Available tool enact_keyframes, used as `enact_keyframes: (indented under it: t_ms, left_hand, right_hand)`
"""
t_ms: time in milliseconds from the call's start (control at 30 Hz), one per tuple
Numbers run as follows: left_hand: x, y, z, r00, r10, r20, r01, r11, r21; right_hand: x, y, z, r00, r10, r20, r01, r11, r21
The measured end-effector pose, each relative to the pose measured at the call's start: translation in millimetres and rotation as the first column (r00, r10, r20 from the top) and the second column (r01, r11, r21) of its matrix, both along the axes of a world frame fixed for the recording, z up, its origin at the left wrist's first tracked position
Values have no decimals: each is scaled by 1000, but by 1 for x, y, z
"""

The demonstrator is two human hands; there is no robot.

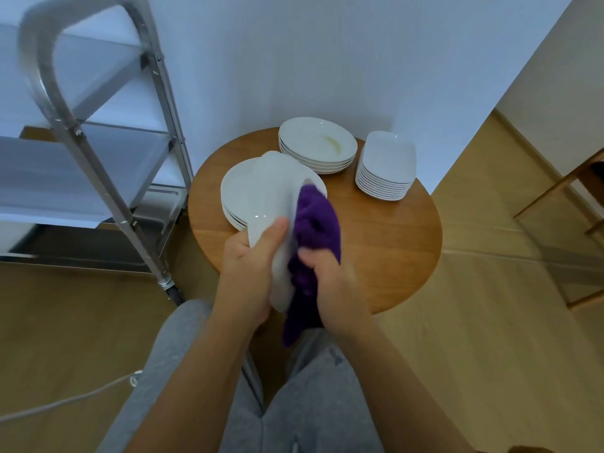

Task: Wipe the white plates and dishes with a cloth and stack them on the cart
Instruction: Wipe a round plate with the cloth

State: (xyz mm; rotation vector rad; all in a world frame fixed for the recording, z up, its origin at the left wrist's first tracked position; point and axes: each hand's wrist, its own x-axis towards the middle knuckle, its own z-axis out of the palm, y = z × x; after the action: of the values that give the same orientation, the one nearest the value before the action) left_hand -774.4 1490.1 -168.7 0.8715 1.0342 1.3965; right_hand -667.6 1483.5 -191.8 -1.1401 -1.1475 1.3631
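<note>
Wooden flooring and a pale wall frame a small round desk (pixel 392 243). Over its near edge the left hand (pixel 248 273) grips a white plate (pixel 277 204) tilted on edge, long axis running away from the body, thumb curled over the rim. The right hand (pixel 340 289) bunches a purple cloth (pixel 317 223) against the plate's right face. Beyond lie three stacks: plates (pixel 235 197) underneath, bowls (pixel 317 145), square dishes (pixel 385 165). The cart (pixel 108 178) stands left, nearer the left hand, shelves open.
</note>
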Motion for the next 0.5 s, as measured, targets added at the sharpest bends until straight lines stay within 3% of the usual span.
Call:
enact_keyframes:
  t_ms: [100,300,367,500]
  left_hand:
    - [-15,7,4,999,23,39,-22,999,-31]
    - [-17,9,8,973,-161,167,163,987,-2]
    - [-16,13,7,967,-165,194,167,986,6]
    - [-17,22,10,989,-51,142,52,999,-5]
  right_hand:
    - [1,-18,-24,993,-66,96,53,990,127]
    - [10,14,-7,962,-267,62,264,963,59]
    - [8,21,2,969,-245,45,238,964,119]
    - [4,16,5,993,-60,105,32,967,251]
